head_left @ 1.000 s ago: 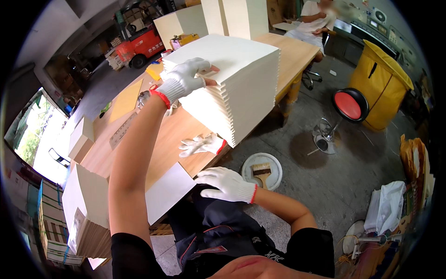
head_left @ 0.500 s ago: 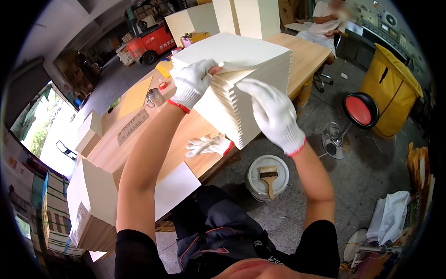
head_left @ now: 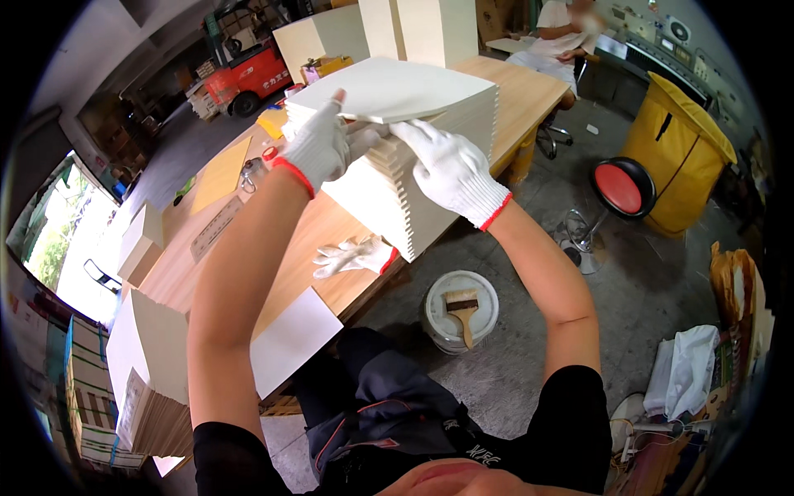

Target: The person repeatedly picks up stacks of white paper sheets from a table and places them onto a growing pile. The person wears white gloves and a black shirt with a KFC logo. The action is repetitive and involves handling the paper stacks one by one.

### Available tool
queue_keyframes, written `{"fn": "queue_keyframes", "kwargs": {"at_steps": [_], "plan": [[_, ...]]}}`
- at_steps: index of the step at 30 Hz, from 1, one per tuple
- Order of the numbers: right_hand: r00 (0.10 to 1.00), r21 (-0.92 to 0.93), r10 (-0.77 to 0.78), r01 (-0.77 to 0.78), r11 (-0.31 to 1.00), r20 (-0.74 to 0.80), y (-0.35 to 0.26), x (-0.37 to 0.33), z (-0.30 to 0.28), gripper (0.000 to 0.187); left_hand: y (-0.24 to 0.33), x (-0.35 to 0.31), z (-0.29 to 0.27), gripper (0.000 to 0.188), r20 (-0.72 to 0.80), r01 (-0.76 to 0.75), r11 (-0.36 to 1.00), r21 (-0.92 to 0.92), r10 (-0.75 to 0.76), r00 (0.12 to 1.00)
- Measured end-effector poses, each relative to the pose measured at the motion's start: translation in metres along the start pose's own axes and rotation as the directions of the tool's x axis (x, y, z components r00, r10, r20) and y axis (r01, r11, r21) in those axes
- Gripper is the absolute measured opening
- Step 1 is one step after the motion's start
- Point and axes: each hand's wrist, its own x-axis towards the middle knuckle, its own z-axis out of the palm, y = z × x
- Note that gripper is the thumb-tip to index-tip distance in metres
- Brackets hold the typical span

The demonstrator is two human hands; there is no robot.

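Note:
A tall stack of cream-white paper sheets point(head_left: 451, 157) with stepped edges stands on the wooden table. Its top layer point(head_left: 405, 87) is raised at the near corner. My left hand point(head_left: 318, 147), in a white knit glove with a red cuff, is at that corner. Its bare-tipped thumb points up, apart from the fingers, which reach beneath the raised layer and are partly hidden. My right hand point(head_left: 453, 169), gloved alike, has its fingers stretched toward the same corner, fingertips touching just under the sheet edge. A spare white glove point(head_left: 356, 256) lies beside the stack.
On the table point(head_left: 289, 293) are a ruler point(head_left: 217, 230), a yellow sheet point(head_left: 222, 174) and another paper stack point(head_left: 153, 339). A lidded bucket point(head_left: 488, 285) with a brush point(head_left: 463, 312) stands on the floor. A red stool point(head_left: 620, 188) is at right; a person point(head_left: 550, 45) sits behind.
My left hand has let go of the sheet corner; its thumb now points up. My right hand has come in to the corner from the right. The whole view has shifted slightly.

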Motion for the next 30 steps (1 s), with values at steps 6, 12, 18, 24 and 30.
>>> {"fn": "queue_keyframes", "kwargs": {"at_steps": [6,12,18,24,30], "plan": [[0.976,-0.41,0.218,-0.206,0.888,-0.019,0.16,0.002,-0.014,0.06,-0.019,0.042,0.011,0.019,-0.177,-0.194,0.949,-0.247,0.153,0.972],[0.897,0.32,0.438,-0.4,0.859,-0.055,0.11,-0.007,-0.038,0.035,-0.008,0.003,-0.062,0.022,-0.064,-0.185,0.926,-0.33,0.174,0.983],[0.78,0.77,0.195,-0.622,0.14,0.595,-0.046,-0.05,0.013,0.048,-0.048,-0.106,-0.221,0.03,-0.139,-0.208,0.952,-0.225,0.18,0.974],[0.488,0.496,0.09,-0.849,-0.181,0.868,-0.099,-0.017,0.143,0.078,-0.142,-0.23,-0.293,0.06,-0.453,-0.309,0.934,0.179,0.357,0.817],[0.408,0.465,-0.226,-0.815,0.346,0.884,-0.145,-0.02,0.255,0.029,-0.227,-0.253,-0.401,0.057,-0.55,-0.118,0.984,0.137,0.174,0.817]]}}
